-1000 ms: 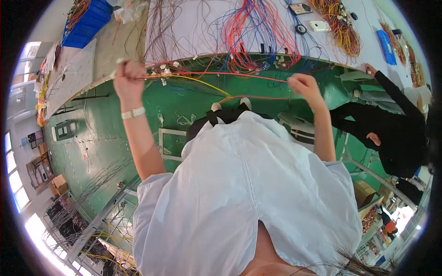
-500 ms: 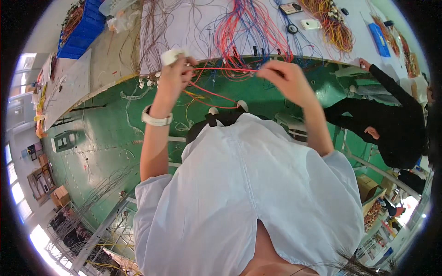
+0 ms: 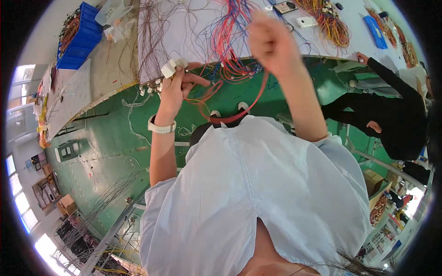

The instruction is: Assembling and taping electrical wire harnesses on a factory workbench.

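White plastic connectors (image 3: 169,70) sit in my left hand (image 3: 174,89), pinched by the thumb while some fingers extend to the right. Thin yellow and red wires hang below that hand. A red wire (image 3: 258,102) sags in a loop in front of my body and rises to my right hand (image 3: 269,43). That hand is raised over the table edge, smeared by motion, its fingers curled; the wire's end inside it is hidden. Behind it, a bundle of red and blue wires (image 3: 225,43) lies across the white table (image 3: 184,39).
Brown wires (image 3: 154,37) and white connectors hang at the table's left edge. A blue bin (image 3: 80,39) of wires stands far left. Yellow-red wire bundles (image 3: 329,27), a white box (image 3: 306,22) and a blue tray (image 3: 375,32) lie right. A person in black (image 3: 382,115) sits at right.
My right hand has moved up and away over the table. The red wire, stretched straight between my hands before, now sags in a loop. My left hand has turned, its connectors showing more clearly.
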